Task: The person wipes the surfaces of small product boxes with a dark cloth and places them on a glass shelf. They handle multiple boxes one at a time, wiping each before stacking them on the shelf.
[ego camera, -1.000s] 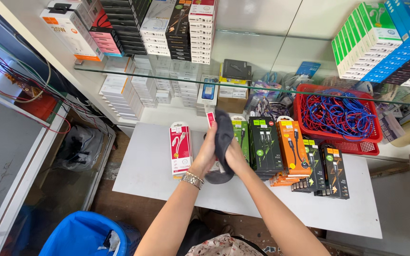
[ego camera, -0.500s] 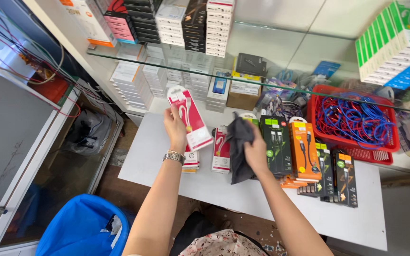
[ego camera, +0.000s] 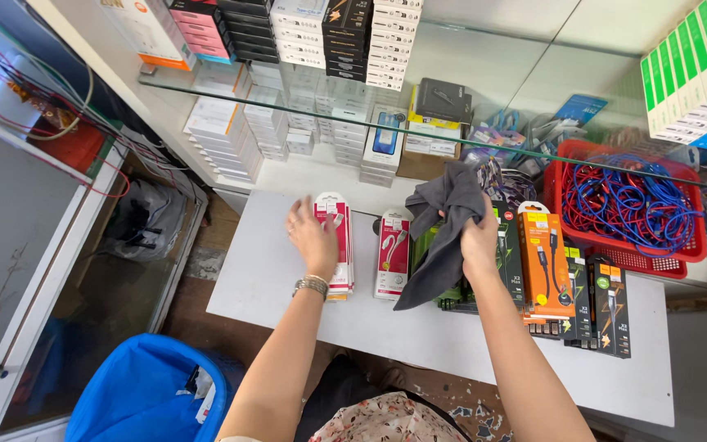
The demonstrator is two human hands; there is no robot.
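On the white table (ego camera: 272, 286), the left hand (ego camera: 311, 237) lies flat with fingers spread on a stack of pink-and-white cable packs (ego camera: 335, 245). Just right of that stack lies another pink pack (ego camera: 392, 254). Further right of the stack, the right hand (ego camera: 478, 241) is clenched around a dark grey cloth (ego camera: 445, 229), above green and orange packs (ego camera: 543, 258). Beyond them sits a red basket (ego camera: 681, 245) of cables.

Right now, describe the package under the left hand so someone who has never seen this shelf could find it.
Start at the white table below the glass shelf. Near its left end, the left hand rests on a small stack of flat red-and-white packages. It is the leftmost stack; a single similar package lies just right of it, and the packs beyond that are green, black and orange.
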